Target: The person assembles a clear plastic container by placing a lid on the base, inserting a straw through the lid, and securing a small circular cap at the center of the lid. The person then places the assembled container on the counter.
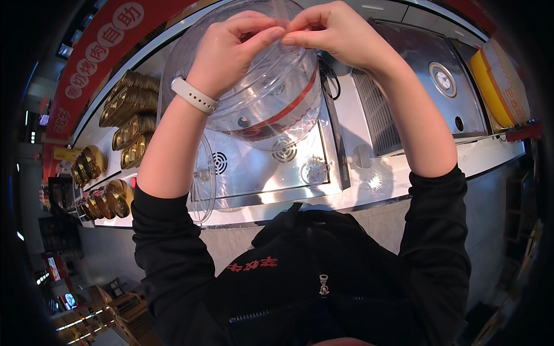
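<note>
Both my hands are raised over a large round clear plastic tank (231, 124), which has a red band on its side and stands on a steel base. My left hand (231, 52), with a pale wristband above it, is closed, thumb and fingers pinched together. Facing it, my right hand (332, 34) pinches too, and the fingertips of both almost meet. Between them shows the lower end of a clear tube-like piece (280, 9); its finer detail is hidden by my fingers. A round clear lid (212, 187) tilts at the base's left front corner.
A small clear faceted piece (314, 170) sits on the steel drip tray (254, 167). To the left are stacks of gold metal dishes (130, 106) and gold bowls (118, 196). A steel machine (415, 75) and a yellow container (490, 86) stand right.
</note>
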Tool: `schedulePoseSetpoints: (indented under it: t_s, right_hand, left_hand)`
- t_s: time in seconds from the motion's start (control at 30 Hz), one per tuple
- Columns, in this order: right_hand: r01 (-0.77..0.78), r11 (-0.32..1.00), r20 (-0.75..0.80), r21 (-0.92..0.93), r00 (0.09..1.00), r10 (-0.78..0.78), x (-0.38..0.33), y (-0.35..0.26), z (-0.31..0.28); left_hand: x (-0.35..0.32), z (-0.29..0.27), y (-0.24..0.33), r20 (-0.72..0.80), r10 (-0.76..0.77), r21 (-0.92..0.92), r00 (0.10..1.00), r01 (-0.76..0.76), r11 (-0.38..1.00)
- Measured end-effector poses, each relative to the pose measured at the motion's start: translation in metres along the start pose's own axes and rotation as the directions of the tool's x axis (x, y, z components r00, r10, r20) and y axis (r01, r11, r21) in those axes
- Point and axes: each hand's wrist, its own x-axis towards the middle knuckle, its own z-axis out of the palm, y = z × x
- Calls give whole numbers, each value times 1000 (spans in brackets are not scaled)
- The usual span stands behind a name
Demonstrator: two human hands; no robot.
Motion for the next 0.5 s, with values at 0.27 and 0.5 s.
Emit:
schedulePoseSetpoints:
  t_s: [0.27, 0.5]
  right_hand:
    - [-66, 991, -2, -113, 998, 66, -5, -21, -3]
    - [-184, 942, -30, -282, 983, 183, -8, -16, 2]
  left_hand:
    - [-1, -5, 8, 73, -52, 119, 996, 43, 992]
    - [-1, -4, 5, 66, -29, 137, 997, 19, 990]
